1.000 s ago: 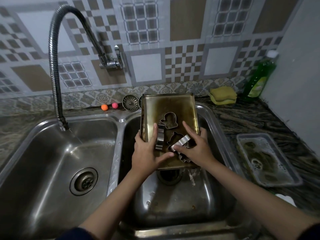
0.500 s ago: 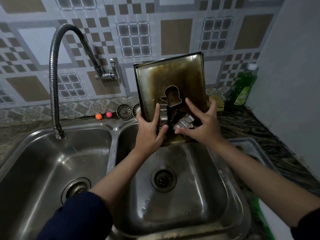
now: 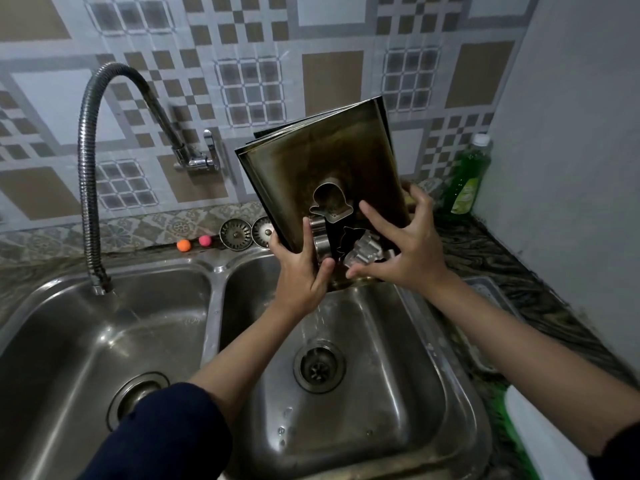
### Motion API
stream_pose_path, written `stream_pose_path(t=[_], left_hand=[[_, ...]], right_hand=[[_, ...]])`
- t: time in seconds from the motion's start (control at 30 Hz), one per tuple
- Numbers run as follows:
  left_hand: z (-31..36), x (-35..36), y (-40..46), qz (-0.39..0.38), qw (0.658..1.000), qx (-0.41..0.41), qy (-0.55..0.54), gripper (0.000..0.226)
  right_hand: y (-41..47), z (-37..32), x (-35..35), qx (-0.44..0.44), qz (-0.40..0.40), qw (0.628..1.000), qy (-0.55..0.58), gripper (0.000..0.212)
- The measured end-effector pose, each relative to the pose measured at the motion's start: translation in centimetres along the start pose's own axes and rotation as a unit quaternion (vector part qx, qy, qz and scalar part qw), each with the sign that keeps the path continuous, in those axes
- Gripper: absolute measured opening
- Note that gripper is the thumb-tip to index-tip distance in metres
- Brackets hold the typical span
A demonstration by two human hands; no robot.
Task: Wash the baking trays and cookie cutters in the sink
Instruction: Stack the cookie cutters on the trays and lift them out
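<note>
Over the right sink basin [image 3: 398,393], stacked baking trays [image 3: 332,161] tilt steeply, draining, brown-stained. Grip: left hand [image 3: 301,271] holds lower-left edge, thumb pinning cookie cutters [image 3: 360,254]; right hand [image 3: 405,251], fingers splayed, clasps right edge. Judgement: soaping, scrubbing remain.

Stained trays [image 3: 322,161] upright, cutters [image 3: 330,199] seemingly aboard

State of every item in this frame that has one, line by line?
baking trays: stacked, tipped steeply, held over sink
cookie cutters: pinned against the top tray
left hand: grips the trays' left edge
right hand: fingers spread, grips the trays' right edge
right drain: unplugged
soap bottle: upright, capped
</note>
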State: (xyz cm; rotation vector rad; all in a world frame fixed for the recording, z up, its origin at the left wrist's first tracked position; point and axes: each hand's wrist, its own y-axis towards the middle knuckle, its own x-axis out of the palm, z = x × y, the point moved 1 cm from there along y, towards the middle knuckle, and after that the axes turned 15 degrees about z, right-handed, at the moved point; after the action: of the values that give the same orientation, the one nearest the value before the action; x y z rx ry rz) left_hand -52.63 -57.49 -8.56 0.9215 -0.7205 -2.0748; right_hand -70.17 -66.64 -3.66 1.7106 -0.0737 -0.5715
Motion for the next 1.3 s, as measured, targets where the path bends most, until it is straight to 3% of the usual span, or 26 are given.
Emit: stream_pose_path(t=[0.77,1.2,1.3], left_hand=[[0.4,-1.3,1.5,0.014,1.000,0.026,-0.007,0.070],[1.5,-2.2,3.3,0.062,0.994,0.088,0.001,0.071],[2.3,-2.7,3.6,0.063,0.996,0.071,0.000,0.070]], right_hand=[[2.7,-1.3,-0.9,-0.058,0.021,0.998,-0.017,0.092],[4.6,-1.8,-1.6,-0.104,0.067,0.992,-0.017,0.092],[5.0,-2.1,-2.0,-0.097,0.071,0.993,-0.012,0.091]])
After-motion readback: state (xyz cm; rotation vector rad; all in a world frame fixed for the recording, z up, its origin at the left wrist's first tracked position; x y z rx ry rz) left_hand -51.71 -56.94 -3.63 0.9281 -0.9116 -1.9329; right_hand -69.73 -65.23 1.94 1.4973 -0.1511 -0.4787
